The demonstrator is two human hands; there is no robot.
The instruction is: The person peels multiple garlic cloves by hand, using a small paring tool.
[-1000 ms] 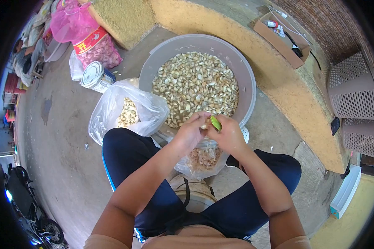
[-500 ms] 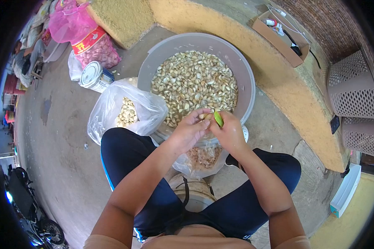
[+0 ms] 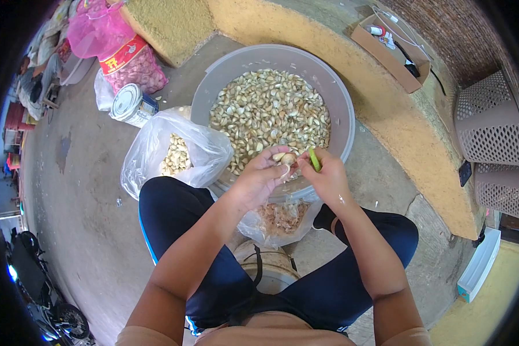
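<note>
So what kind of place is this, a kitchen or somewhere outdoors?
Probably an outdoor yard or street-side work spot, not a kitchen: a bare concrete floor, a rough plastered ledge, and a parked motorbike at the edge.

Daylight falls evenly on a bare grey concrete floor (image 3: 86, 190), stained in patches and cracked near the right. A low curved ledge (image 3: 386, 109) of rough yellow-tan plaster sweeps from the top middle down to the right edge. Behind it rises a dark brick wall (image 3: 461, 34). An open cardboard box (image 3: 389, 52) sits on the ledge. 2 brown lattice baskets (image 3: 490, 132) stand at the right, with a white tray (image 3: 478, 265) leaning below them. At the lower left a parked motorbike (image 3: 34, 288) stands on the concrete.
</note>
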